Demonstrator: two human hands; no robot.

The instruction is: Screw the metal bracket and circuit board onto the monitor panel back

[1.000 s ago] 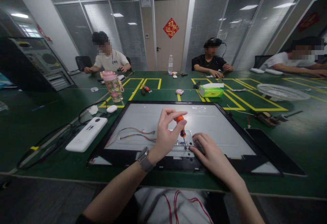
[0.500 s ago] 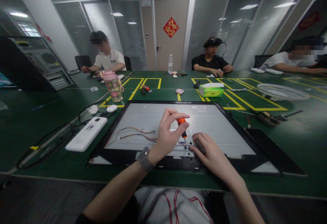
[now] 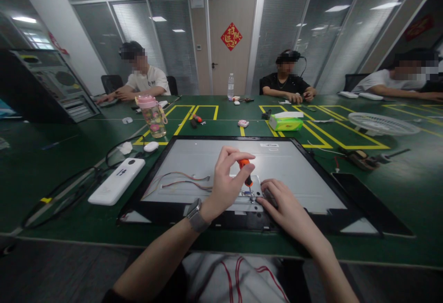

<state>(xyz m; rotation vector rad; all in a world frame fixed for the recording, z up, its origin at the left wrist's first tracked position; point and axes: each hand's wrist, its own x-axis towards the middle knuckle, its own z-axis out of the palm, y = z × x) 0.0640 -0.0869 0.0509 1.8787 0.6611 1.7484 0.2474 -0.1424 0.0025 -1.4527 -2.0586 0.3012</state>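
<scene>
In the head view, my left hand [image 3: 231, 177], with a watch on its wrist, is closed around the orange and black handle of a screwdriver [image 3: 247, 174]. The tool leans slightly, its tip down at a small metal bracket with connectors [image 3: 255, 207]. That bracket sits on the grey back of a flat display panel [image 3: 294, 169] with a black frame. My right hand [image 3: 284, 204] lies on the panel just right of the bracket, fingers stretched out, the thumb touching near the screwdriver's tip. Thin coloured wires [image 3: 187, 181] trail over the panel's left side.
Left of the panel are a white power bank [image 3: 116, 182], black cables and a pink-lidded bottle [image 3: 152, 116]. Beyond it stands a green tissue pack [image 3: 285, 122]. A black slab [image 3: 374, 204] and a power tool [image 3: 363, 159] lie right. Several co-workers sit across the table.
The screwdriver handle has tipped slightly to the left, with my left hand moving very little. My right hand stays put. At far left, a co-worker's hands have come down to the table.
</scene>
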